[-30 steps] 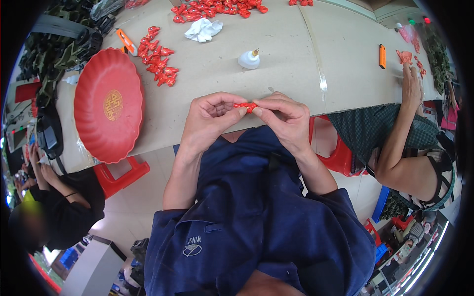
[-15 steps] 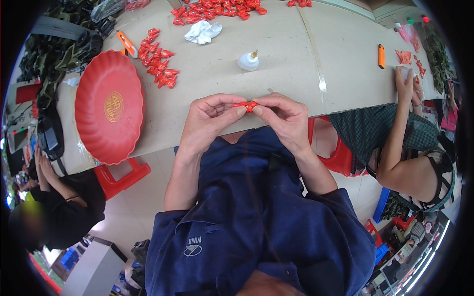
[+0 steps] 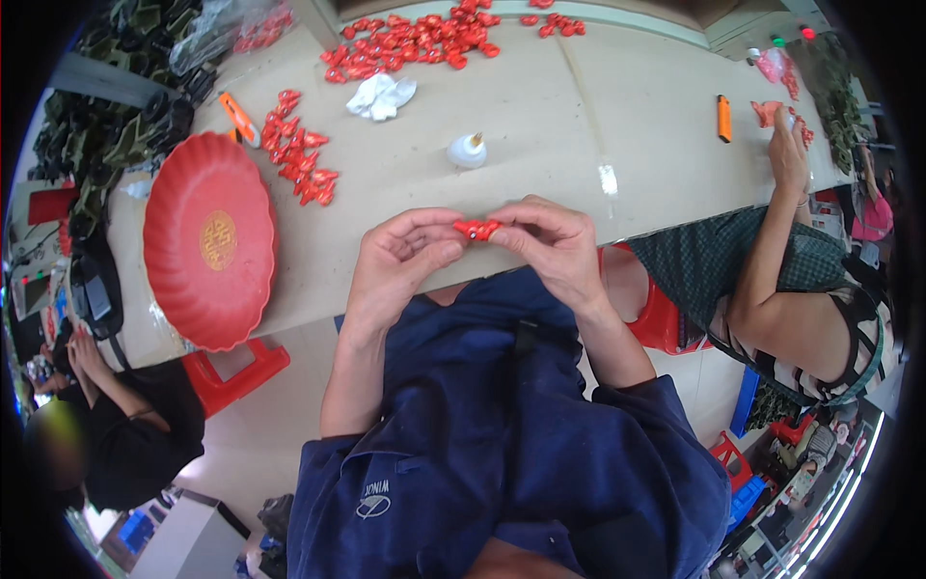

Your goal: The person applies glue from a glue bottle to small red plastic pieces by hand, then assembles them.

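Over the near edge of the table I hold a small shiny red twisted-wrapper piece (image 3: 476,231), which looks like a wrapped candy, between my two hands. My right hand (image 3: 558,253) pinches its right end between thumb and fingers. At the left end are the fingertips of my left hand (image 3: 394,262), the thumb sitting a little lower and looser. Beyond my hands stands a white squeeze bottle (image 3: 467,151) with a brass-coloured tip. Similar red pieces lie in a strip (image 3: 301,154) at the left and in a larger heap (image 3: 415,46) at the back.
A large red scalloped tray (image 3: 193,299) lies on the table (image 3: 405,145) at the left, beside an orange-and-white cutter (image 3: 239,121). Crumpled white tissue (image 3: 380,97) lies near the heap. An orange cutter (image 3: 723,119) is at the right. Co-workers sit on both sides.
The view has shifted, so the table things sit lower and slightly left. My left thumb has eased back from the red piece, showing more of it. The right hand keeps its pinch.
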Available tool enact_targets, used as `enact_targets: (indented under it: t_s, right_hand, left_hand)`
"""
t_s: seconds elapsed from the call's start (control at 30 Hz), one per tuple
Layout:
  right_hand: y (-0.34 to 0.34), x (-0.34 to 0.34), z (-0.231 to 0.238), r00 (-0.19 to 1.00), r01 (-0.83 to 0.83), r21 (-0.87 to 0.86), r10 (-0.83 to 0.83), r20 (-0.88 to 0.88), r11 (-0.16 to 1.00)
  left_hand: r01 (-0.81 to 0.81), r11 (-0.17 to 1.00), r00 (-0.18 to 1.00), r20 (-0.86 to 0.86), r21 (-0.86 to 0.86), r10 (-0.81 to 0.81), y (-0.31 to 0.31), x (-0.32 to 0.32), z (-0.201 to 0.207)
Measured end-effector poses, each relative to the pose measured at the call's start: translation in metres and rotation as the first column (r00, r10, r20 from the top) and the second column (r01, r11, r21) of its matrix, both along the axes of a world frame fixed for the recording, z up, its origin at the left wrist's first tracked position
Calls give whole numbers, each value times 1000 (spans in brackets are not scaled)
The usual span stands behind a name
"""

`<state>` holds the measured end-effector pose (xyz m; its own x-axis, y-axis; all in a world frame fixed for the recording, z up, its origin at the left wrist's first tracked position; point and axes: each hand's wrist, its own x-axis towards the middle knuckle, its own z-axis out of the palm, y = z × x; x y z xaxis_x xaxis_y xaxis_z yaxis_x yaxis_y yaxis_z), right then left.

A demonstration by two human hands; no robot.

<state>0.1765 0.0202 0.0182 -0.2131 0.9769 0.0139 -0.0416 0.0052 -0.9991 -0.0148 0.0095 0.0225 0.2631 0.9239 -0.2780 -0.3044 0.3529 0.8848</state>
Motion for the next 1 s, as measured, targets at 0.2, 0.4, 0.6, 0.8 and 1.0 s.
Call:
enact_targets:
  t_s: [0.2,0.4,0.6,0.8,1.0]
  right_hand:
    - [100,53,18,931,285,122,-305,201,951]
    - [246,107,-7,820,461,98,-466,332,882]
    - [270,123,-1,769,531,88,-523,368,843]
    - [139,75,32,721,-51,175,-85,687,983]
    - [55,3,30,856,-131,134,44,514,982]
  left_hand:
    - [-17,1000,1000,-23,7,17,-4,-7,-5]
    - [-16,1000,999,-43,-25,15,-3,-6,-6]
    - [-7,1000,997,-82,8,8,6,-8,6]
    - [-61,889,428,-793,453,434,42,-16,25]
    - [76,848,-262,-810,524,524,38,-21,15]
